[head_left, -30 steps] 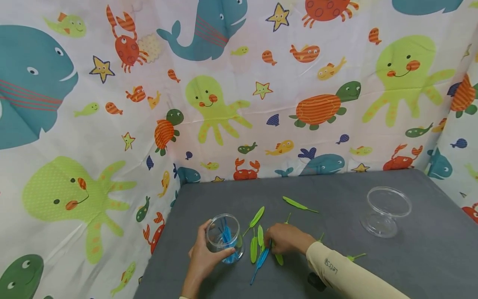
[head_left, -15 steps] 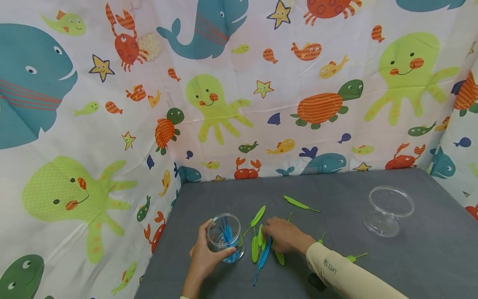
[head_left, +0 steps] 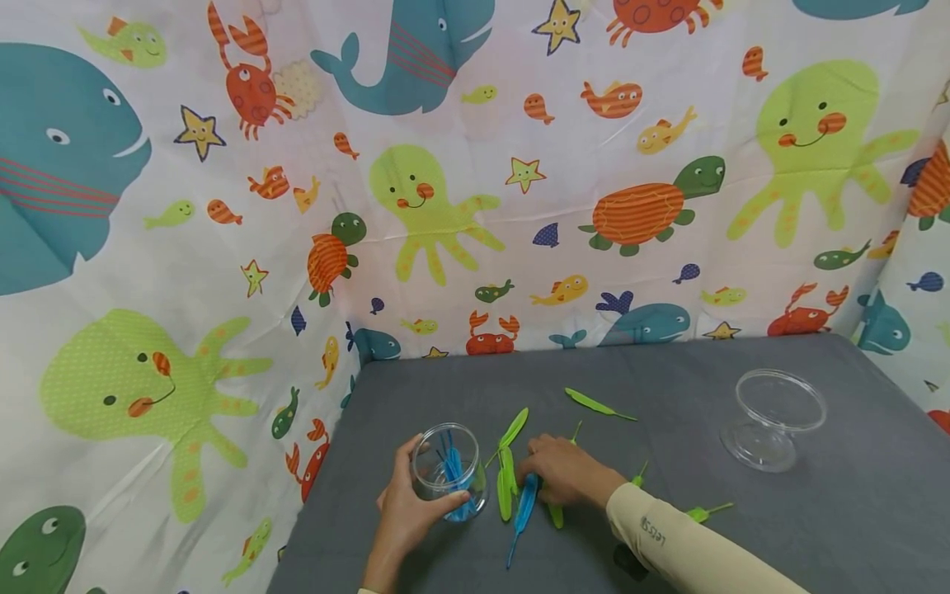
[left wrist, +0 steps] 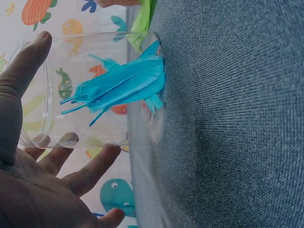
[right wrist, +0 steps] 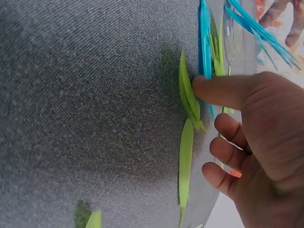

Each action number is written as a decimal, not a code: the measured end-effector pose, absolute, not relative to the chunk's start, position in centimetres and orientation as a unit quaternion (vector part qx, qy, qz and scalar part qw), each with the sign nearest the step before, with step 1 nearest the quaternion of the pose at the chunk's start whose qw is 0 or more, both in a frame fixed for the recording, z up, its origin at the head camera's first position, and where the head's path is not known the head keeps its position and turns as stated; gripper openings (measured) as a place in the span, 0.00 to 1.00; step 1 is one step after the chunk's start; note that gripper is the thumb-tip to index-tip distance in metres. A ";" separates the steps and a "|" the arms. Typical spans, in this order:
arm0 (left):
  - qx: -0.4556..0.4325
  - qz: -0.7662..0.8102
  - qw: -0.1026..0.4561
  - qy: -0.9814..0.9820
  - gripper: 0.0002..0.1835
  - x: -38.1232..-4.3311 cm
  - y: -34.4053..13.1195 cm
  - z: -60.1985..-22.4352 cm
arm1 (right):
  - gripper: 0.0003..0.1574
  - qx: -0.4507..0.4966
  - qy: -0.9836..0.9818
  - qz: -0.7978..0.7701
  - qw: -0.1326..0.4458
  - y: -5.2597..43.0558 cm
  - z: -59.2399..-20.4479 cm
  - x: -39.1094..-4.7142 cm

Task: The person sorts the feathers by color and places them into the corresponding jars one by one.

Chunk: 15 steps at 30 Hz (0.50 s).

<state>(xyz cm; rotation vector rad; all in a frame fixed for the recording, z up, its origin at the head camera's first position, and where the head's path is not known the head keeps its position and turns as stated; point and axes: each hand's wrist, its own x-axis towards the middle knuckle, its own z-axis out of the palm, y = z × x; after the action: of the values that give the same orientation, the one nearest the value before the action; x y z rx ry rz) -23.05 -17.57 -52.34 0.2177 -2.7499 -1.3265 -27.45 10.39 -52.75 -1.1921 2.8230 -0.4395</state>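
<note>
My left hand grips a clear glass jar around its side, thumb on one side and fingers on the other. Inside lean several blue feathers, quills up toward the rim. Just right of the jar, my right hand pinches the vane end of a single blue feather, whose quill points toward me; the index finger is hidden behind the thumb in the right wrist view. Green feathers lie between the jar and that hand. A further green feather lies by the right fingertips.
Farther back is a loose green feather, with another beyond the right forearm. An empty footed glass bowl stands on the right of the grey tabletop. Partly under the right sleeve is a small dark object. A sea-animal curtain encloses the back.
The right hand has shifted slightly, and the blue feather at its fingers has swung to a more upright angle. Green feathers beside it now overlap more. The left hand and jar stay put.
</note>
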 end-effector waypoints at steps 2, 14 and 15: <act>0.070 -0.433 0.042 -0.898 0.59 -23.0 -17.6 -52.4 | 0.12 -0.389 0.911 -0.138 0.010 10.3 -52.7 -27.3; 0.069 -0.432 0.040 -0.899 0.59 -22.9 -17.6 -52.3 | 0.14 -0.392 0.906 -0.151 0.054 9.9 -52.5 -27.0; 0.067 -0.432 0.040 -0.899 0.59 -22.9 -17.6 -52.3 | 0.14 -0.388 0.906 -0.157 0.063 9.9 -52.5 -26.9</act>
<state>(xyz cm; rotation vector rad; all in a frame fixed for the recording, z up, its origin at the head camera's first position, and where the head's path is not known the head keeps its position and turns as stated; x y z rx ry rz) -22.92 -17.59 -52.30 0.2057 -2.7532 -1.3226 -26.94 9.90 -52.50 -1.1735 2.7381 -0.4740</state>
